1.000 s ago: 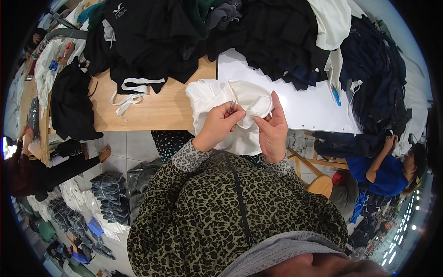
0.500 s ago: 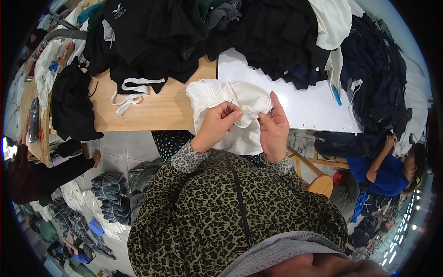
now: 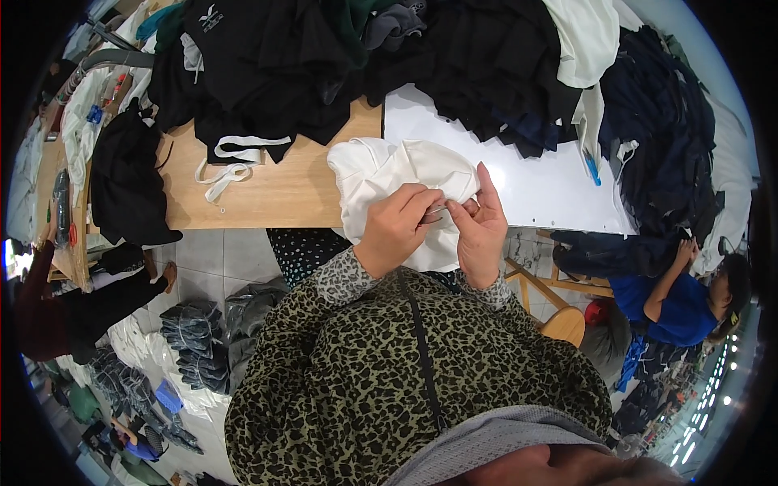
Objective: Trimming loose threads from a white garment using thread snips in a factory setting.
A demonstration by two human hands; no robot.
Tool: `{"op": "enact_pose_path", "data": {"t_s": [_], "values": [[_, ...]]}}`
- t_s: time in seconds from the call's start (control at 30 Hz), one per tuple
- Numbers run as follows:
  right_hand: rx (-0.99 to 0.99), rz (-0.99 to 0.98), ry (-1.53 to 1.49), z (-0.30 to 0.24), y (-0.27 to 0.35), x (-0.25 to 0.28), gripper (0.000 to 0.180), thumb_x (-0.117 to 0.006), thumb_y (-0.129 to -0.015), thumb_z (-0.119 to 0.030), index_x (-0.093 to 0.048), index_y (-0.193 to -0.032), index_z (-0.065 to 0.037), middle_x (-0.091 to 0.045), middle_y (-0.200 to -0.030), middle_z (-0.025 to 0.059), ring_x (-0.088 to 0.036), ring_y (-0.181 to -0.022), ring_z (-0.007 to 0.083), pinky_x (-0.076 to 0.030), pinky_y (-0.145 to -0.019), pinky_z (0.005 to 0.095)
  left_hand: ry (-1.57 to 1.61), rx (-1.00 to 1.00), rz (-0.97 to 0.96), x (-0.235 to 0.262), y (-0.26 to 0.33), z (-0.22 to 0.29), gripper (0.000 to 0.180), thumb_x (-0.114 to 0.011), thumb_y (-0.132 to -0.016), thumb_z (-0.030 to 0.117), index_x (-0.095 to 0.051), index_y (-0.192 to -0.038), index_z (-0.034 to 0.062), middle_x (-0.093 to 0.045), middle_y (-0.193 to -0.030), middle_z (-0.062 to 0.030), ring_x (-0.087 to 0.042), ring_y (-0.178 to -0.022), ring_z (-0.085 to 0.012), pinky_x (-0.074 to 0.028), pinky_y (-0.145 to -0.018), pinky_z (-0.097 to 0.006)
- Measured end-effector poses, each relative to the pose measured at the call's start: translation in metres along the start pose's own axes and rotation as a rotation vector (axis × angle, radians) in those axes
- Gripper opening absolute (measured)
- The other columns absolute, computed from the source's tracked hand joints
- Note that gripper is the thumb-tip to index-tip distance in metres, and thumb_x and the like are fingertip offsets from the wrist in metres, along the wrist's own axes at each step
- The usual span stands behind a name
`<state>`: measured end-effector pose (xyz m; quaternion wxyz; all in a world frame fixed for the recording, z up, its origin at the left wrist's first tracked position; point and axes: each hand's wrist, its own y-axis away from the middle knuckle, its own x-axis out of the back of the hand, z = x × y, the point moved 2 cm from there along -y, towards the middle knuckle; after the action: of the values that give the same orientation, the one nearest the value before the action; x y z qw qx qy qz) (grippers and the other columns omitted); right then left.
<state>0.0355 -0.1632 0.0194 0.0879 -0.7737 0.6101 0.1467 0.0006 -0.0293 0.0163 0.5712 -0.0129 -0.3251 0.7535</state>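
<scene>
The right hand (image 3: 482, 235) pinches the soft, folded white cloth (image 3: 373, 166) between thumb and fingers, with one finger pointing up. The left hand (image 3: 397, 227) has its fingers pressed together around a small, thin, shiny metal tool (image 3: 436, 211), close by the right fingertips. Most of the cloth lies bunched just past the fingers, and some hangs between the hands. Left of the fingers, a flat white cloth strip (image 3: 237, 172) rests on the light brown wooden bench (image 3: 279, 202).
</scene>
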Motion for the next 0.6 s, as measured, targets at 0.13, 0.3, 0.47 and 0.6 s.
{"op": "enact_pose_path", "data": {"t_s": [0.13, 0.3, 0.47, 0.6], "values": [[-0.044, 0.008, -0.023, 0.002, 0.002, 0.000, 0.070, -0.056, -0.081, 0.010, -0.019, -0.140, 0.005, -0.042, -0.129, 0.0157, -0.054, -0.101, 0.0136, -0.045, -0.084, 0.0224, 0.051, 0.098, 0.008, -0.003, -0.002, -0.004, 0.016, -0.064, -0.077, -0.001, -0.059, -0.091, 0.0004, -0.057, -0.082, -0.0077, -0.060, -0.062, -0.0167, -0.048, -0.054, -0.026], [-0.081, 0.029, -0.058, 0.003, 0.001, 0.000, 0.071, -0.057, -0.080, 0.011, -0.020, -0.140, 0.005, -0.041, -0.129, 0.0158, -0.054, -0.097, 0.0120, -0.045, -0.083, 0.0217, 0.475, 0.510, -0.053, -0.006, 0.000, -0.017, 0.008, -0.059, -0.086, 0.006, -0.057, -0.087, -0.0016, -0.056, -0.074, -0.0037, -0.052, -0.057, -0.0091, -0.042, -0.051, -0.022], [-0.120, 0.051, -0.074, 0.001, 0.000, -0.002, 0.067, -0.053, -0.079, 0.014, -0.022, -0.138, 0.007, -0.044, -0.123, 0.0157, -0.054, -0.094, 0.0133, -0.048, -0.082, 0.0240, 0.766, 0.741, -0.103, -0.002, -0.006, -0.016, 0.013, -0.057, -0.089, 0.012, -0.057, -0.087, -0.0011, -0.053, -0.064, 0.0006, -0.048, -0.058, -0.0045, -0.040, -0.053, -0.019], [-0.148, 0.105, -0.107, 0.002, -0.002, -0.001, 0.066, -0.053, -0.080, 0.013, -0.023, -0.138, 0.007, -0.047, -0.118, 0.0146, -0.055, -0.092, 0.0132, -0.049, -0.082, 0.0245, 0.723, 0.780, -0.136, 0.005, -0.005, -0.017, 0.017, -0.057, -0.089, 0.013, -0.057, -0.096, -0.0022, -0.054, -0.069, 0.0000, -0.048, -0.060, -0.0044, -0.041, -0.056, -0.019]]}}
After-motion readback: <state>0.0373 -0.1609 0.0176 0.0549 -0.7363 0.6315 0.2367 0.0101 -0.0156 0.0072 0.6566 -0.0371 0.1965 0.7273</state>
